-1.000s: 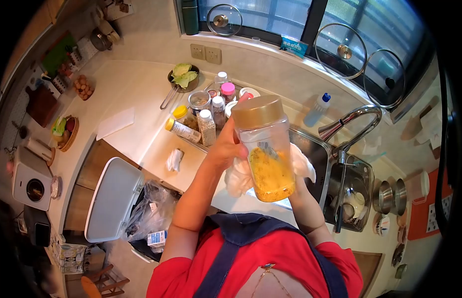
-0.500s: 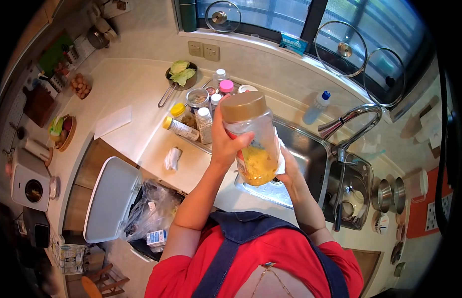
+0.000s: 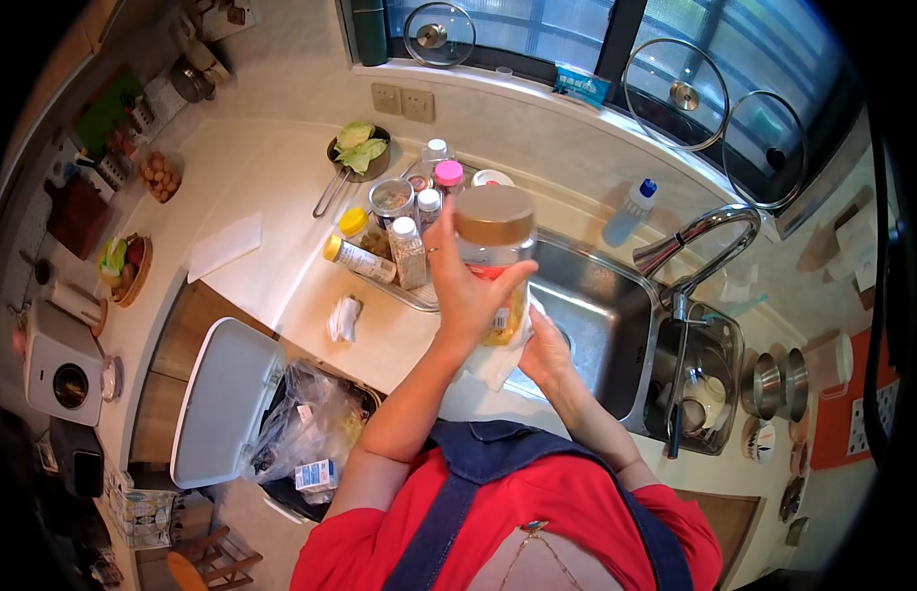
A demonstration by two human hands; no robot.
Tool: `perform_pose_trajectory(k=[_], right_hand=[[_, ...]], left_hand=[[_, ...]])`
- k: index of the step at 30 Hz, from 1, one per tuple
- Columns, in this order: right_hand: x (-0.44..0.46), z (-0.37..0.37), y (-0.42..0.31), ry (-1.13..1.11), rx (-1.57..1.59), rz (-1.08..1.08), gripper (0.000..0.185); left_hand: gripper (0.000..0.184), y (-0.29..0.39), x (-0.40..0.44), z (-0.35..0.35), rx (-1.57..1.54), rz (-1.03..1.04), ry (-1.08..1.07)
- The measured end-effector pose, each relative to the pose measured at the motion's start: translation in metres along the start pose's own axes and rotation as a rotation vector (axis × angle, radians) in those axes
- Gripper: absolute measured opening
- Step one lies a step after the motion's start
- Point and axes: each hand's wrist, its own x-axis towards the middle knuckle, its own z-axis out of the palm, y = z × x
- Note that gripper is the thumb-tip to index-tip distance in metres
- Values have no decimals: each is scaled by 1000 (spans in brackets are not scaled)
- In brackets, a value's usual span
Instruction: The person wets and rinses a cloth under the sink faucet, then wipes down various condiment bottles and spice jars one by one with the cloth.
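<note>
Gold-lidded jar (image 3: 494, 236), yellow contents (image 3: 502, 336) inside, left hand (image 3: 465, 297), fingers clamped round it, right hand (image 3: 547, 352), fingers clamped on white cloth (image 3: 496, 365)

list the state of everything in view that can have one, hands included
gold-lidded jar: closed, partly hidden by a hand
left hand: gripping the jar
right hand: holding the white cloth against the jar
bin lid: open
pink-capped jar: capped
blue-capped bottle: capped, upright
faucet: no water visibly running
</note>
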Motion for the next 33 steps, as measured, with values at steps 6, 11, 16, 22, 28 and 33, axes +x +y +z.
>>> perform_pose_trajectory(k=[6, 11, 16, 22, 28, 33], right_hand=[[11, -35, -18, -220, 281, 184, 43], [17, -17, -24, -324, 589, 390, 41], [10, 12, -31, -39, 451, 396, 38], [1, 11, -36, -333, 589, 373, 36], [-1, 3, -36, -349, 564, 302, 37], [5, 1, -36, -8, 358, 367, 40]], left_hand=[[106, -10, 21, -25, -846, -328, -317], [111, -43, 3, -18, -1191, -522, -707], [111, -34, -9, -10, -1166, -655, -624], [114, -5, -14, -10, -1048, -463, -444], [116, 16, -11, -15, -944, -421, -342], [115, 21, -9, -18, -870, -388, -306]])
